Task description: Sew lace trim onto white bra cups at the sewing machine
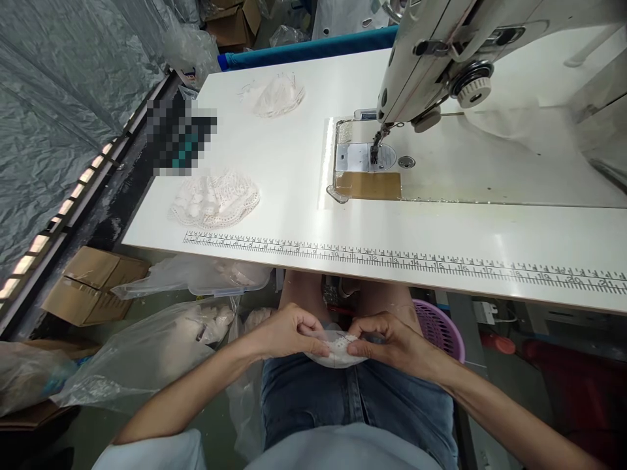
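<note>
1. Left hand pinched shut on the left edge of a small white lace piece.
2. Right hand clamped on the same piece's right edge, thumb and fingertips together.
3. Piece stretched between both, over the denim lap, below the front edge of the white surface.
4. On the surface: a lace pile near the printed ruler, a second lace heap farther back, a sewing machine at right.
5. Underneath: a purple basket near the right wrist, plastic bags and a cardboard box at left.
</note>
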Motion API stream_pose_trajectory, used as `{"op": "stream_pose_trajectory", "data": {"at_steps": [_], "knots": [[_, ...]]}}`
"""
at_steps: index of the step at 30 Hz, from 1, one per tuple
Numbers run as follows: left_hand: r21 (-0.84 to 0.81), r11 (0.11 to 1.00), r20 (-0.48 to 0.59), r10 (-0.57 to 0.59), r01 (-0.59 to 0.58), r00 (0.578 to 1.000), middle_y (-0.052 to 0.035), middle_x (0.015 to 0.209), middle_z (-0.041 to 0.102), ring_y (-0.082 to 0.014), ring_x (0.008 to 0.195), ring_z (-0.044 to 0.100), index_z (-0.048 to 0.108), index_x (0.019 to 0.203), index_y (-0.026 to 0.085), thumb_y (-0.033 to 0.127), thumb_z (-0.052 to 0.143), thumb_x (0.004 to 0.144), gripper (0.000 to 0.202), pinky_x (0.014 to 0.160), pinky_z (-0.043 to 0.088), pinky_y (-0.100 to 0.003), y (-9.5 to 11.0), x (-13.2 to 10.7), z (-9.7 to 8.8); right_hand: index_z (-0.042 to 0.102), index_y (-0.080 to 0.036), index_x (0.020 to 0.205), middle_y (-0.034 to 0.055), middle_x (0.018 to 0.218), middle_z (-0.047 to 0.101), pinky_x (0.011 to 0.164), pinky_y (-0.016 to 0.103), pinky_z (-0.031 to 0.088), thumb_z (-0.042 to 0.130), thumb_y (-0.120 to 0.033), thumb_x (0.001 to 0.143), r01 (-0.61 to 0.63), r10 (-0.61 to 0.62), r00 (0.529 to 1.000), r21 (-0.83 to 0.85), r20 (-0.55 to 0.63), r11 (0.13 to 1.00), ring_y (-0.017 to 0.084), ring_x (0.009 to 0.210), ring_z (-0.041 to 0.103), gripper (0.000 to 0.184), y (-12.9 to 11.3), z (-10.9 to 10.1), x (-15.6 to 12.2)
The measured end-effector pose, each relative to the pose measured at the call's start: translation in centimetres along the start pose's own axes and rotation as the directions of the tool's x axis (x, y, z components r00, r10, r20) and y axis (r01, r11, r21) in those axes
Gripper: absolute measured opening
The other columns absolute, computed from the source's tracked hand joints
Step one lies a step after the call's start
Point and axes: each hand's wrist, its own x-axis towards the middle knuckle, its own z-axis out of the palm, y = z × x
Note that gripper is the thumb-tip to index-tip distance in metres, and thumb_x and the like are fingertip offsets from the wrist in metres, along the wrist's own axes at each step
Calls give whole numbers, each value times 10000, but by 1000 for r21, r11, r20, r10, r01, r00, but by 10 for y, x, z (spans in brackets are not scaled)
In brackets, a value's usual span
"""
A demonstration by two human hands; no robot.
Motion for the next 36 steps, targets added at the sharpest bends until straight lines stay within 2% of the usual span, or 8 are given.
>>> {"op": "stream_pose_trajectory", "data": {"at_steps": [5,8,13,19,24,30,32,36], "knots": [[3,1000,38,5,-5,999,-18,672,660,-94,583,521,714,799,93,291,720,646,250,544,384,-172,2,-1,-1,660,-176,776,7,727,604,624,242,378,582,-425,826,-11,10,1000,-33,-15,999,156,702,528,266,-3,-3,-4],[37,999,31,20,-22,999,-40,694,686,-114,600,562,718,821,88,282,715,650,259,554,404,-174,4,-2,0,654,-185,781,1,734,599,641,240,375,579,-430,827,-12,12,1000,-62,6,998,154,715,516,260,-4,-3,-6],[100,993,-4,60,-59,998,-22,674,693,-103,595,580,726,836,109,248,699,668,219,528,383,-146,7,-5,4,648,-179,809,-11,711,569,622,231,346,629,-428,786,2,-1,1000,-87,18,996,140,689,479,250,-4,0,-3],[137,988,-20,73,-70,997,-27,740,716,-129,671,624,724,872,130,258,686,687,229,579,411,-154,7,-7,4,610,-169,722,-20,651,506,584,231,329,604,-461,791,-20,20,1000,-83,-5,996,131,641,450,300,-2,3,-3],[152,987,53,35,-43,998,-47,842,722,-151,731,628,716,942,143,305,646,733,274,602,422,-174,9,-8,-2,611,-181,726,-9,699,552,624,239,367,603,-458,792,-33,33,999,-85,-6,996,153,695,501,284,-4,0,-4],[156,986,66,51,-61,997,-45,692,677,-76,516,466,724,893,110,335,582,788,286,458,301,-169,7,-8,-9,625,-187,743,4,716,575,643,252,392,602,-481,771,-93,91,996,-53,-25,994,174,715,526,297,-5,-2,-4],[153,986,68,62,-72,996,-36,659,661,-69,499,435,723,893,109,335,578,792,287,445,281,-172,6,-8,-9,624,-188,744,1,712,567,640,249,390,610,-477,766,-97,96,995,-53,-22,994,170,709,519,291,-3,-2,-3],[117,988,56,95,-101,994,-52,733,691,-102,620,553,717,879,104,298,554,811,262,543,387,-163,4,-8,-9,626,-184,754,8,729,570,656,250,399,600,-485,773,-97,96,995,-61,-15,993,172,720,523,303,-3,-2,-3]]}}
